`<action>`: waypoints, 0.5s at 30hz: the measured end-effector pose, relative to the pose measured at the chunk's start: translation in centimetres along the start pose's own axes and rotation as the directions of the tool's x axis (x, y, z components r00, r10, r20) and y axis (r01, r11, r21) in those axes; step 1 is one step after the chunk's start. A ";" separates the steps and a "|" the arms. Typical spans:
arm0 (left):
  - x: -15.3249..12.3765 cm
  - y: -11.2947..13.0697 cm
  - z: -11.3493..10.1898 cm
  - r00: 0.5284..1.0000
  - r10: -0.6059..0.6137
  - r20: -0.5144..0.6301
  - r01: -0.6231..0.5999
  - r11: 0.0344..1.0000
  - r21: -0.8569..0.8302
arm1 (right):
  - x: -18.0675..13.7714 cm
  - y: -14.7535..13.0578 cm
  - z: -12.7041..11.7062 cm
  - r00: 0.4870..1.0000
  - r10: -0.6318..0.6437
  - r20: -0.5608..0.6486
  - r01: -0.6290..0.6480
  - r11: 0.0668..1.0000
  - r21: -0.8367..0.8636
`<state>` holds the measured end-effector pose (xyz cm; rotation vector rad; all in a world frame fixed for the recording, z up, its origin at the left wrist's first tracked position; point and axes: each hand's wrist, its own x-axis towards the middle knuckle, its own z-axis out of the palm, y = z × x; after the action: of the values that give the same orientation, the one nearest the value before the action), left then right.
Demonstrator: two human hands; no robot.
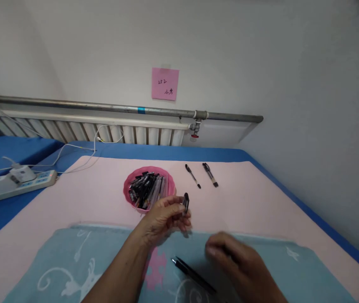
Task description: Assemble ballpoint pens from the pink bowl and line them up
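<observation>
My left hand (pixel 167 216) is raised over the table with its fingers pinched on a small black pen cap (pixel 186 203). My right hand (pixel 239 263) hovers low over the blue towel (pixel 72 261), blurred by motion, so I cannot tell how its fingers are set. A black pen (pixel 192 274) without its cap lies on the towel just left of that hand. Behind my left hand stands a pink bowl (pixel 129 191) filled with several black pens. Two capped pens (pixel 193 176) (pixel 210 174) lie on the pink cloth to the right of the bowl.
A white power strip (pixel 18 182) with plugs and cables lies on the blue surface at the left. A radiator and a metal pipe (pixel 119 108) run along the wall behind. A pink sticky note (pixel 164 83) hangs on the wall. The table's right edge runs diagonally.
</observation>
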<state>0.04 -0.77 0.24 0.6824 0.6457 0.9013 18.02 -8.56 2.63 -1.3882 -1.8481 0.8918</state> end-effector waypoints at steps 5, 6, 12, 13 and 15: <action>-0.5 0.2 0.1 0.999 0.050 -0.019 -0.049 0.999 0.005 | -4.4 1.6 3.1 0.965 -0.196 0.175 0.255 0.858 -0.446; -0.6 0.1 0.1 0.997 0.068 -0.027 -0.068 0.998 -0.004 | -4.5 1.9 3.7 0.966 -0.197 0.165 0.254 0.829 -0.498; -1.3 -0.1 0.4 0.987 0.150 -0.057 -0.153 0.987 -0.057 | -4.1 3.0 5.0 0.945 -0.317 0.081 0.284 0.674 -0.682; -1.4 -0.1 0.4 0.987 0.153 -0.055 -0.156 0.986 -0.061 | -4.1 3.1 4.9 0.937 -0.342 0.067 0.292 0.667 -0.685; -1.7 -0.1 0.4 0.987 0.153 -0.049 -0.156 0.985 -0.067 | -4.3 3.2 4.7 0.918 -0.395 0.008 0.304 0.694 -0.653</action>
<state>-0.42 -2.32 0.76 0.6572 0.6020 1.0804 16.82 -12.71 -3.04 -1.3368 -2.3184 -0.0718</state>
